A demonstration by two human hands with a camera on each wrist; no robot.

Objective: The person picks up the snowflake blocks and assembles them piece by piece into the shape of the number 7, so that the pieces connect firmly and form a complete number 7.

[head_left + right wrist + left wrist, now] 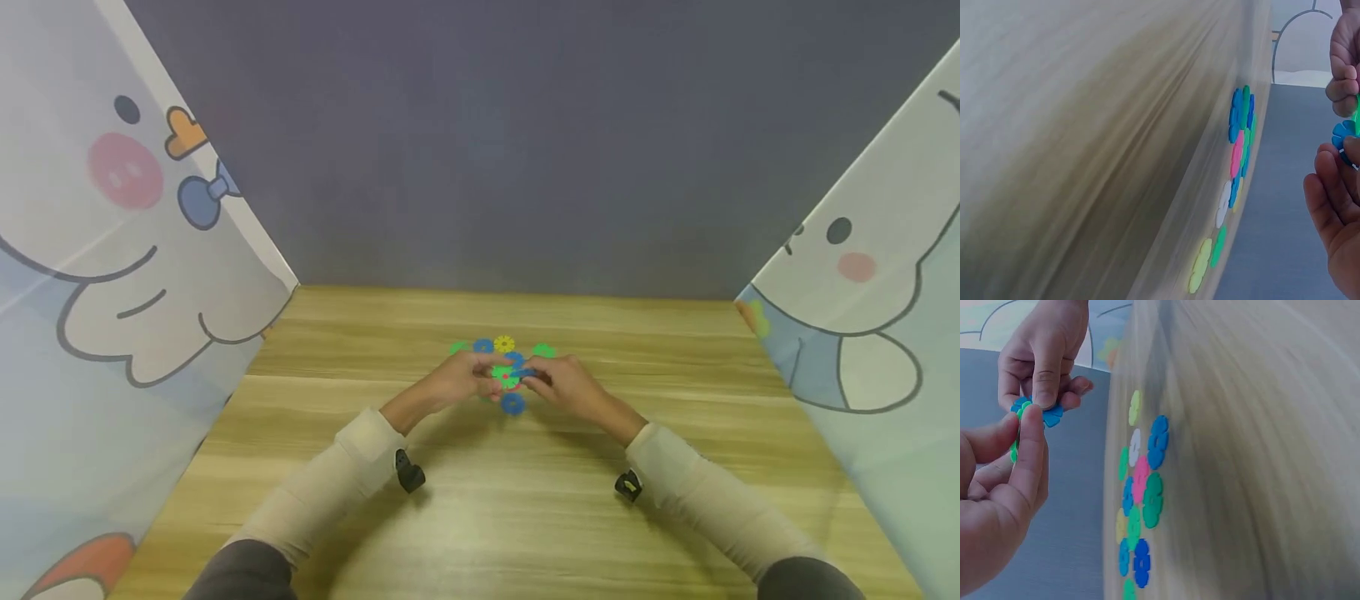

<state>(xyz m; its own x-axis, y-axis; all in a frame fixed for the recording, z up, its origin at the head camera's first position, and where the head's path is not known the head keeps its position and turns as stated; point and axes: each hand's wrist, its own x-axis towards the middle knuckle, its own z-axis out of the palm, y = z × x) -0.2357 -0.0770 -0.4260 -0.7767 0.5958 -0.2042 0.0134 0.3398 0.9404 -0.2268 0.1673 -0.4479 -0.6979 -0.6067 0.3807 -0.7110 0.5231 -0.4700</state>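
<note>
Above the table, my left hand [462, 379] pinches a green notched plastic disc [506, 377], a flower-shaped interlocking piece. My right hand [567, 386] grips a blue disc [523, 373] of the same kind between thumb and fingers. In the left wrist view the blue disc [1053, 417] meets the green one [1014, 452] at an angle, edges overlapping, and fingertips hide part of the joint. The right wrist view catches the blue disc [1342, 132] at its right border, partly covered by my right thumb.
Several loose discs lie on the wooden table [525, 517] under and beyond my hands, among them a pink disc [1140, 481], a white disc [1135, 447] and a yellow disc [504, 343]. A grey panel [510, 150] stands behind, with cartoon-printed sheets at both sides.
</note>
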